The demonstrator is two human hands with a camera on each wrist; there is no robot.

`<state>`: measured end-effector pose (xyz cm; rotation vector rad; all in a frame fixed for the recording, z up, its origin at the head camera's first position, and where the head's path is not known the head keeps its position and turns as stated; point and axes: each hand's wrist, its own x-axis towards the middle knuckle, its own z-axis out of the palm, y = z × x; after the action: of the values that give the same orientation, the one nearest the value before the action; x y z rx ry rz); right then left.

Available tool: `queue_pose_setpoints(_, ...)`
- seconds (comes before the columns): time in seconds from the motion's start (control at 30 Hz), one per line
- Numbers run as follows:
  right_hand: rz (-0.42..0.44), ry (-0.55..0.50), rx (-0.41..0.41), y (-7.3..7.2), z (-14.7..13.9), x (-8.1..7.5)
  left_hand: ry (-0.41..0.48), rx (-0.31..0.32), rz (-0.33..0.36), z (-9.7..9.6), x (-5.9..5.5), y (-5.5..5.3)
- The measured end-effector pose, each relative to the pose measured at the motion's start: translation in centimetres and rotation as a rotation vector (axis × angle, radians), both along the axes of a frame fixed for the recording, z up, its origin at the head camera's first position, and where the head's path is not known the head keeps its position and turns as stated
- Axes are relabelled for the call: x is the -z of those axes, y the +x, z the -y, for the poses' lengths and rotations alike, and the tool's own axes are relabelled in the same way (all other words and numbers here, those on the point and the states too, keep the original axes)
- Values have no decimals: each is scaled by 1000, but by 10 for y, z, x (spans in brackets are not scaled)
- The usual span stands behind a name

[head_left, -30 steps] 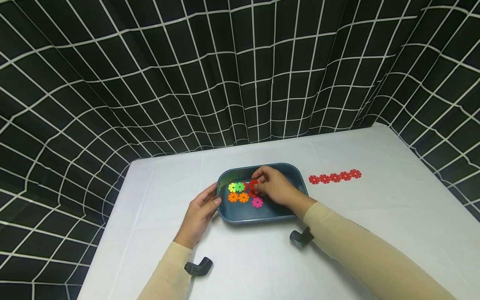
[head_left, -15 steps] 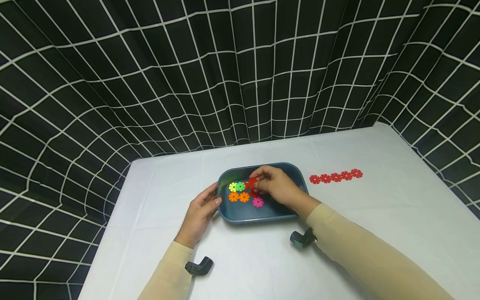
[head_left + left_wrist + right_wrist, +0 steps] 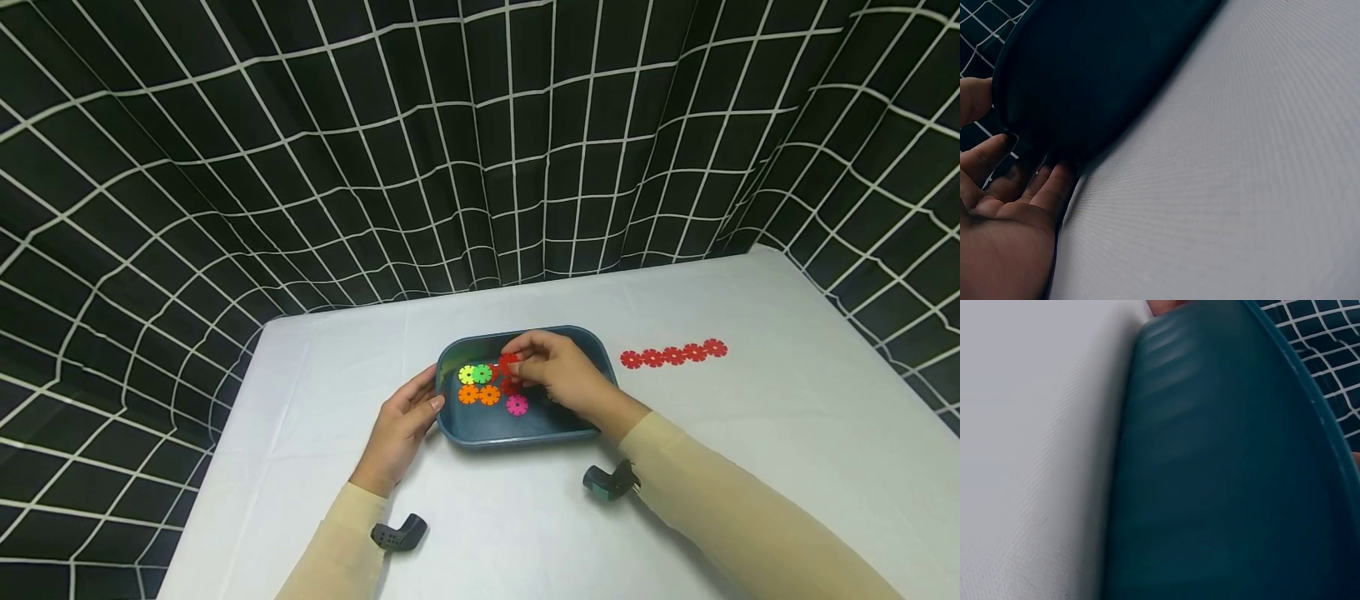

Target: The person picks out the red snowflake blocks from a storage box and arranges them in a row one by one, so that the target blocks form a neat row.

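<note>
A dark blue-green tray lies on the white table. My left hand holds its left end, thumb by the rim and fingers against the outer wall; the left wrist view shows those fingers under the tray wall. Inside the tray, my right hand pinches a red notched plastic disc. Another red disc sits just below it, partly covered by fingers. Nearby lie a yellow disc, a green disc, two orange discs and a pink disc. Mostly tray wall fills the right wrist view.
To the right of the tray, several red discs form a row on the white tablecloth. A black curtain with a white grid hangs behind and beside the table. Both wrists carry small black cameras.
My right hand has shifted slightly inside the tray, and the red disc in its fingers has changed position a little. The left hand stays at the tray's end.
</note>
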<state>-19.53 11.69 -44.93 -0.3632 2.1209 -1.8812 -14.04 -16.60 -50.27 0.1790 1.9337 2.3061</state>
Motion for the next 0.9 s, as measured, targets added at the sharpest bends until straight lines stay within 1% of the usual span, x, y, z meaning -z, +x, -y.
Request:
queue_pose_setpoints(0.2, -8, -13, -3, 2, -4, -7, -3, 0, -5, 0, 0, 0)
queue_pose_setpoints(0.37, -29, -48, -4, 4, -8, -11, -7, -11, -7, 0, 0, 0)
queue_pose_setpoints(0.5, -36, -71, 4, 5, -13, -14, -5, -8, -14, 0, 1, -1)
queue_pose_setpoints(0.67, -37, -86, 12, 6, -20, -17, -2, -8, -10, 0, 1, -1)
queue_pose_setpoints(0.9, -20, -82, 27, 8, -29, -17, -7, -2, -5, 0, 1, -1)
